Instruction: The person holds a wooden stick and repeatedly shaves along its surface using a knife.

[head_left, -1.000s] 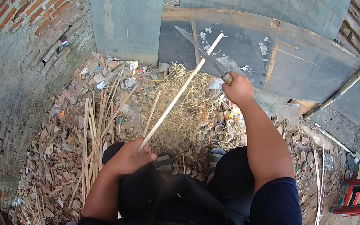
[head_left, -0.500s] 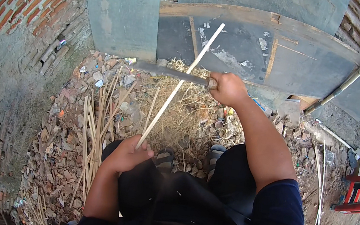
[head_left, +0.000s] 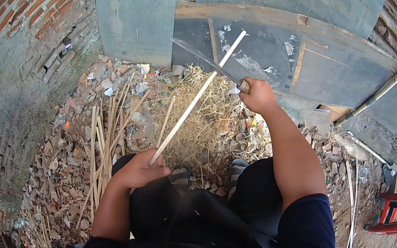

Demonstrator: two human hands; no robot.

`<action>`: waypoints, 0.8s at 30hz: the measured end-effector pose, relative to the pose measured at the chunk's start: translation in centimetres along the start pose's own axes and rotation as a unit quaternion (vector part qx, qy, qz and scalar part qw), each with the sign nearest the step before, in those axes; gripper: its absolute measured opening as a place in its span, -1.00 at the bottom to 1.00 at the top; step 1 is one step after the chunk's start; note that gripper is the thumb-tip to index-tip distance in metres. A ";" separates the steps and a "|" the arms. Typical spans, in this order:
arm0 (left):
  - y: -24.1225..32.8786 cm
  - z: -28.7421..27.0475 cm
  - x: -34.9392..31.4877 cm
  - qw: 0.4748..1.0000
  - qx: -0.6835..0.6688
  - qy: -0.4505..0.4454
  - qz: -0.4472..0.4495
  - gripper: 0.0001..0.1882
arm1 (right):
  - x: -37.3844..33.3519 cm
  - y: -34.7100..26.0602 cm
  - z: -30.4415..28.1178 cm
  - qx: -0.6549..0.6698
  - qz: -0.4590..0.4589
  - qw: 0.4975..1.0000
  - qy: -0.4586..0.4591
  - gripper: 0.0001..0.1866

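Observation:
My left hand [head_left: 141, 169] grips the near end of a long pale bamboo stick [head_left: 198, 95] that slants up and away toward the boards. My right hand [head_left: 258, 96] is closed on the handle of a long knife [head_left: 204, 60], whose blade points left and crosses the stick near its upper part. Both hands are above a heap of dry shavings [head_left: 204, 120] on rubble ground. My dark-clothed knees fill the lower middle of the view.
Several split bamboo strips [head_left: 104, 139] lie on the rubble to the left. A brick wall [head_left: 3, 65] curves along the left. Grey boards [head_left: 294, 56] lean at the back, with a pipe [head_left: 389, 85] at the right. A red stool [head_left: 394, 212] stands at far right.
My right hand has swung the knife from a flat position across the stick to a raised one farther right, blade angled up-left. The left hand and stick have barely shifted.

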State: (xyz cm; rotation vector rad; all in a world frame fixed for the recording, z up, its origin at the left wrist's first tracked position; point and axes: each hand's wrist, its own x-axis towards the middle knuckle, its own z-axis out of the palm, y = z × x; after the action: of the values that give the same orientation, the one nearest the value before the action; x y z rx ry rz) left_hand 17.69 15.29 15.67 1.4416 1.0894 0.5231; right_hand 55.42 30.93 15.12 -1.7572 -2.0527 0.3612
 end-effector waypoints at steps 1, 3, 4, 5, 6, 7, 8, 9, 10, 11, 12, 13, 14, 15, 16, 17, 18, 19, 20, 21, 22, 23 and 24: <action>0.0 0.1 0.1 1.000 0.006 0.006 -0.011 -0.72 | 0.1 0.5 0.2 0.005 0.027 1.000 0.003 -0.57; 0.0 0.1 0.1 1.000 0.012 0.012 -0.024 -0.72 | 0.1 0.3 0.3 0.005 0.017 1.000 0.015 -0.56; 0.1 0.0 0.1 0.999 -0.002 0.015 -0.029 -0.72 | 0.1 0.2 0.3 0.019 0.013 1.000 0.015 -0.57; 0.1 -0.1 -0.1 0.999 -0.017 0.018 -0.035 -0.72 | 0.0 -0.2 0.1 0.034 0.010 0.999 0.013 -0.58; 0.1 -0.2 -0.2 0.999 -0.017 0.017 -0.036 -0.72 | -0.2 -0.5 0.2 0.035 0.011 0.999 0.012 -0.58; 0.2 -0.4 -0.2 0.999 -0.027 0.011 -0.039 -0.72 | -0.2 -0.8 0.3 0.030 -0.019 0.999 0.029 -0.60; 0.2 -0.4 -0.2 0.999 -0.037 0.006 -0.039 -0.72 | -0.3 -0.9 0.2 0.025 -0.049 0.997 0.047 -0.63; 0.1 -0.3 -0.1 0.998 -0.038 0.006 -0.039 -0.72 | -0.4 -1.0 0.1 0.024 -0.049 0.997 0.046 -0.63; 0.0 -0.2 0.0 0.999 -0.033 0.008 -0.032 -0.72 | -0.6 -1.0 0.1 0.016 -0.066 0.997 0.027 -0.63; -0.1 -0.2 0.1 0.999 -0.027 0.009 -0.025 -0.72 | -0.7 -1.1 0.0 0.009 -0.082 0.997 0.009 -0.63; 0.0 -0.1 0.1 0.999 -0.026 0.009 -0.025 -0.72 | -0.7 -1.1 -0.1 0.009 -0.082 0.997 0.009 -0.63; 0.3 0.1 0.1 0.999 -0.027 0.013 -0.031 -0.72 | -0.7 -1.2 -0.1 0.006 -0.088 0.996 0.006 -0.63; 0.5 0.1 0.0 0.999 -0.027 0.017 -0.038 -0.72 | -0.7 -1.3 -0.2 0.005 -0.094 0.996 0.002 -0.64; 0.6 0.0 -0.1 0.999 -0.027 0.018 -0.038 -0.72 | -0.7 -1.5 -0.3 0.006 -0.094 0.996 0.003 -0.64; 0.7 -0.1 -0.2 0.998 -0.037 0.015 -0.043 -0.72 | -0.8 -1.8 -0.5 0.008 -0.089 0.996 0.003 -0.66; 0.8 -0.2 -0.2 0.998 -0.048 0.011 -0.048 -0.72 | -0.9 -1.9 -0.6 0.009 -0.084 0.996 0.003 -0.69; 0.9 -0.2 -0.2 0.998 -0.048 0.011 -0.049 -0.72 | -0.9 -2.1 -0.7 0.010 -0.084 0.996 0.002 -0.69; 1.0 -0.1 -0.3 0.998 -0.041 0.014 -0.053 -0.72 | -0.9 -2.3 -0.7 0.009 -0.081 0.997 -0.004 -0.70; 1.0 -0.1 -0.3 0.998 -0.035 0.016 -0.058 -0.72 | -1.0 -2.3 -0.7 0.009 -0.079 0.997 -0.010 -0.71; 1.0 0.0 -0.3 0.998 -0.035 0.017 -0.058 -0.72 | -1.0 -2.3 -0.7 0.009 -0.079 0.997 -0.010 -0.71; 0.8 0.1 -0.2 0.998 -0.027 0.020 -0.050 -0.72 | -0.9 -2.0 -0.5 0.006 -0.082 0.997 -0.011 -0.72; 0.7 0.2 -0.1 0.999 -0.018 0.021 -0.042 -0.72 | -1.0 -1.7 -0.5 0.003 -0.085 0.996 -0.009 -0.72; 0.6 0.2 0.1 0.999 -0.017 0.021 -0.042 -0.72 | -0.9 -1.3 -0.4 0.003 -0.084 0.996 -0.009 -0.72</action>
State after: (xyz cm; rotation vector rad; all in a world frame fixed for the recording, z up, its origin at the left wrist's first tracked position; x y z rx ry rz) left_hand 18.07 15.31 16.19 1.3542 1.1631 0.5117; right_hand 54.58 29.81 15.97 -1.5685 -2.1905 0.3329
